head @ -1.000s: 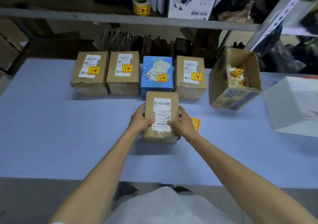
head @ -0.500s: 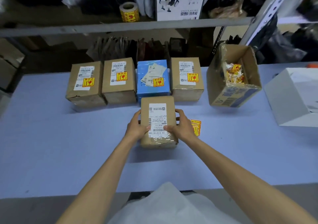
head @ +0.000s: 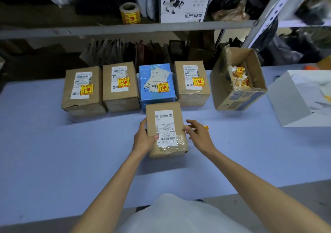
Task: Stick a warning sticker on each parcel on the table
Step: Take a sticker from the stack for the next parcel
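A brown parcel (head: 165,130) with a white shipping label and no warning sticker lies mid-table. My left hand (head: 144,137) holds its left side, thumb on top. My right hand (head: 198,135) hovers just off its right edge, fingers loosely spread, holding nothing. A yellow warning sticker (head: 206,128) lies on the table, mostly hidden behind that hand. Behind stand a row of parcels, each bearing a yellow sticker: two brown ones (head: 82,91) (head: 120,86), a blue one (head: 156,86) and another brown one (head: 191,84).
An open carton (head: 238,96) holding loose yellow stickers tilts at the right of the row. A white box (head: 293,102) sits at the far right. A sticker roll (head: 130,13) stands on the shelf (head: 125,29) behind the blue table (head: 71,152).
My right hand has let go of the parcel's right side and drawn slightly right, over the loose sticker. My left hand keeps its hold. The camera has tilted up a little.
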`<state>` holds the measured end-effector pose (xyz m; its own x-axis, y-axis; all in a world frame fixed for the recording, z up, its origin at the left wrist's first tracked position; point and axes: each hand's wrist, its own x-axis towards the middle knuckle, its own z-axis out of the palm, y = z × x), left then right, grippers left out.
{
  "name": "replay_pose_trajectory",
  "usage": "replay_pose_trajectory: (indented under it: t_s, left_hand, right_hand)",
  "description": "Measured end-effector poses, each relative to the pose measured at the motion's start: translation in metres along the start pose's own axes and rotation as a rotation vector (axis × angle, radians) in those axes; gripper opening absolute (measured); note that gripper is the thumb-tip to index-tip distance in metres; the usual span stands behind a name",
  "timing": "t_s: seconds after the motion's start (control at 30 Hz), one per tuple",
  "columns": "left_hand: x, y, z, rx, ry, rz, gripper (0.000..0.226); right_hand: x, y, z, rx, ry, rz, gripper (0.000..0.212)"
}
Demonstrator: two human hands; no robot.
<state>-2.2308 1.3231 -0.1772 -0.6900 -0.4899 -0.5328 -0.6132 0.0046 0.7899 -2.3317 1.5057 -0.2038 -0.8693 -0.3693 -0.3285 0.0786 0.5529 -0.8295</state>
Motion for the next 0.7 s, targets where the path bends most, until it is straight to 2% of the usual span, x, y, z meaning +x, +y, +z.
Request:
replay_pose_trajectory:
  t_s: [0.1, 0.2, 0.3, 0.43, 0.6, 0.7]
  left_hand:
    - [0.004, 0.000, 0.000, -0.023, 0.022, 0.002, 0.073]
    - [0.006, 0.000, 0.000, -0.051, 0.014, 0.007, 0.073]
    - [0.001, -0.005, 0.002, -0.052, 0.024, 0.018, 0.073]
    - [0.002, -0.003, 0.000, -0.095, 0.023, 0.014, 0.073]
    - [0.005, -0.001, -0.001, -0.028, 0.017, -0.023, 0.078]
    - [0.006, 0.008, -0.001, 0.220, 0.090, -0.022, 0.091]
  right_hand:
    - [0.011, 0.027, -0.015, -0.235, 0.267, 0.098, 0.035]
    - [0.021, 0.044, -0.028, -0.423, 0.241, 0.230, 0.044]
    - [0.023, 0.056, -0.025, -0.413, 0.178, 0.295, 0.049]
    - [0.029, 0.056, -0.020, -0.372, 0.203, 0.295, 0.048]
    - [0.032, 0.052, -0.024, -0.276, 0.257, 0.286, 0.034]
    - [0.036, 0.036, -0.028, -0.116, 0.324, 0.257, 0.019]
